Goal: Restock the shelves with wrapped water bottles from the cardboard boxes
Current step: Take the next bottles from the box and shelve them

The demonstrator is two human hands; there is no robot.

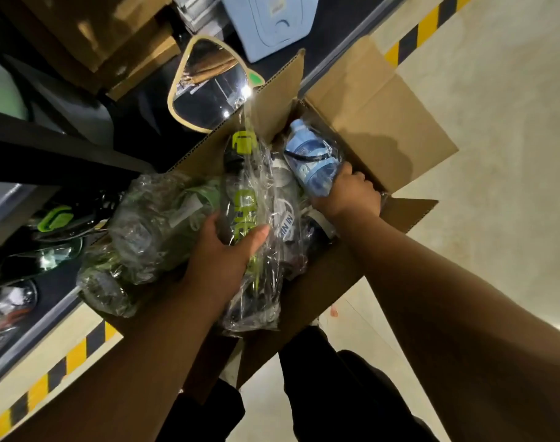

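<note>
An open cardboard box [377,113] stands on the floor in front of me, holding several water bottles in clear plastic wrap. My left hand [223,250] grips a black bottle with green lettering [243,173] around its body, inside its crinkled wrap. At the box's far right side, my right hand [348,193] holds the base of a light blue bottle [313,157], which is tilted with its cap pointing away from me. More wrapped bottles [151,218] are piled at the left side of the box.
A dark low shelf [43,154] on the left carries wrapped bottles with green lids [54,216]. A wood-framed mirror [208,87], brown cartons [113,46] and a pale blue item [269,23] sit behind the box. Yellow-black hazard tape [65,362] edges the shelf base. Beige floor lies to the right.
</note>
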